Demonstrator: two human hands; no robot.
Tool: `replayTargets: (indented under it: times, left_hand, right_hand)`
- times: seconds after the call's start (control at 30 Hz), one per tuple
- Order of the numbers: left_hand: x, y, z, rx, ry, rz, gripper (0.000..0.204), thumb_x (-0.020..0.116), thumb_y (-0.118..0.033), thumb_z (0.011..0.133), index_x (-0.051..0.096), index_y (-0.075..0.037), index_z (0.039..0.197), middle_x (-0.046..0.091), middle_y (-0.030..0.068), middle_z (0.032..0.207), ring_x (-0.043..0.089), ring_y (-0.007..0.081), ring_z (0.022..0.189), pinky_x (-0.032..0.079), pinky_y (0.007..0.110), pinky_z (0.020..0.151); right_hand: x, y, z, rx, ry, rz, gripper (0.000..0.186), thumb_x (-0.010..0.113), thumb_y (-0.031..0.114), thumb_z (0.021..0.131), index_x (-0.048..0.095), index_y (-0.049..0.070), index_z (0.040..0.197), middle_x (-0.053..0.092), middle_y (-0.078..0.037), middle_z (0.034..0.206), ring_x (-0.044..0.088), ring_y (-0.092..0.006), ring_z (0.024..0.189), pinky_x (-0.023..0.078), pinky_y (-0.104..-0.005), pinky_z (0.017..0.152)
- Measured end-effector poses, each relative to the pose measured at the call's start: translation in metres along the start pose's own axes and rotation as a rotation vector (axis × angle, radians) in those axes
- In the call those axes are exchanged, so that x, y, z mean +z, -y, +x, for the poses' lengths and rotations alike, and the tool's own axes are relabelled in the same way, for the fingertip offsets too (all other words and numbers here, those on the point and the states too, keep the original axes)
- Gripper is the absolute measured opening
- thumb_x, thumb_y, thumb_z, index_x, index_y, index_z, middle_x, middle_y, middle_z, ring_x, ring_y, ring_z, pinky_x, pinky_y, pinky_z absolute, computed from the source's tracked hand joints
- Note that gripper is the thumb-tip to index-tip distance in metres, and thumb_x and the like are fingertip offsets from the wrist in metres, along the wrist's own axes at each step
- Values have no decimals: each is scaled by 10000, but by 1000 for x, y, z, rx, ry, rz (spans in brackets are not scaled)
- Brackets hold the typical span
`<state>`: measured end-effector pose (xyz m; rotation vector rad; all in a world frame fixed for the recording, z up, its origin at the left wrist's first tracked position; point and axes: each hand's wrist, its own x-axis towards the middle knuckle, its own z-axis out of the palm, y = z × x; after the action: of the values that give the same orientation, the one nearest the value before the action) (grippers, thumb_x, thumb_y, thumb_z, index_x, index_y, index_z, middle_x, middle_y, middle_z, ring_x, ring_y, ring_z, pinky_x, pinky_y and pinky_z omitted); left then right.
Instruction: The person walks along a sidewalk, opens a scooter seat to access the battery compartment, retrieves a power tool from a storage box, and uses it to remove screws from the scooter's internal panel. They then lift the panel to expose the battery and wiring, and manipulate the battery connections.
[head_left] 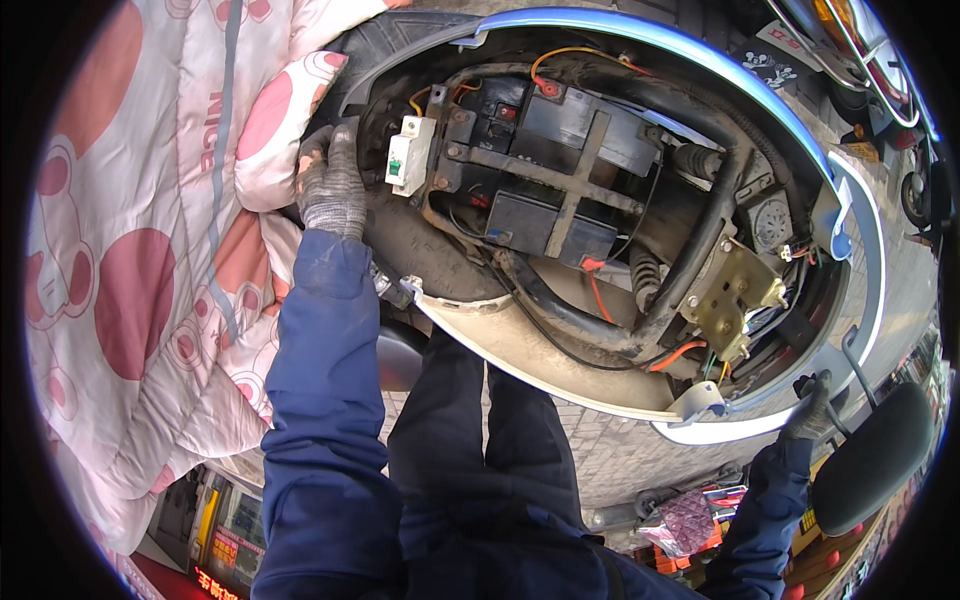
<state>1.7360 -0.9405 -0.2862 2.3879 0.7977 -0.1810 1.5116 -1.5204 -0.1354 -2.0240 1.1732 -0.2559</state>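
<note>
A scooter's blue-and-cream body shell [540, 365] surrounds exposed batteries [570, 125] strapped under a rusty metal cross-frame [590, 185]. My left hand [333, 185], in a grey knit glove, is at the shell's front end, between the quilt and a white circuit breaker [405, 158] with a green switch. Its fingers are bent forward over a dark part; what they grip is hidden. Far right, my gloved right hand [808, 412] closes around the thin metal bar [836, 420] beside the black padded backrest [875, 460], at the scooter's tail.
A pink-and-white quilted cover [150, 250] drapes over the scooter's front. Orange and black wires [600, 300] run among the frame tubes. A brass-coloured bracket [735, 300] stands inside the tail. Other vehicles [860, 60] are parked at upper right; packaged goods [690, 520] lie below, on brick paving [610, 440].
</note>
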Motion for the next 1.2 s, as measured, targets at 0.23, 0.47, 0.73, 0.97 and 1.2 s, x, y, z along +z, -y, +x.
replayTargets:
  times: [0.23, 0.47, 0.73, 0.97, 1.2]
  left_hand:
    - [9, 35, 20, 5, 39, 20, 291, 554, -277, 819, 626, -53, 990, 637, 125, 845, 599, 226, 786, 452, 340, 750]
    - [11, 49, 26, 18, 29, -88, 237, 566, -260, 808, 652, -79, 935, 633, 88, 791, 579, 197, 712, 446, 331, 702]
    - [15, 57, 27, -15, 18, -28, 252, 579, -294, 803, 653, -93, 937, 631, 76, 775, 578, 191, 698, 445, 326, 700]
    - [12, 41, 21, -21, 16, 90, 278, 571, -294, 803, 638, -59, 937, 637, 115, 804, 595, 219, 733, 448, 329, 714]
    - [7, 17, 11, -25, 5, 74, 283, 560, -262, 792, 627, -26, 935, 638, 140, 842, 604, 245, 774, 452, 343, 739]
  right_hand:
    - [-1, 0, -2, 32, 11, 80, 362, 673, 206, 766, 501, 11, 1018, 552, -65, 789, 517, -123, 621, 443, -266, 532]
    - [1, 6, -3, 13, 40, 45, 360, 665, 204, 774, 495, 13, 1027, 547, -66, 776, 512, -122, 620, 442, -267, 537]
    - [3, 6, -4, 20, -1, 10, 347, 637, 265, 780, 510, 27, 998, 520, -32, 741, 501, -104, 612, 468, -272, 566]
    - [4, 7, -5, 30, -20, 51, 349, 661, 224, 774, 493, 26, 1008, 529, -31, 750, 489, -103, 605, 428, -261, 545]
    - [-1, 0, -1, 17, 21, 32, 340, 659, 265, 765, 498, 50, 973, 513, -13, 713, 492, -98, 590, 465, -282, 543]
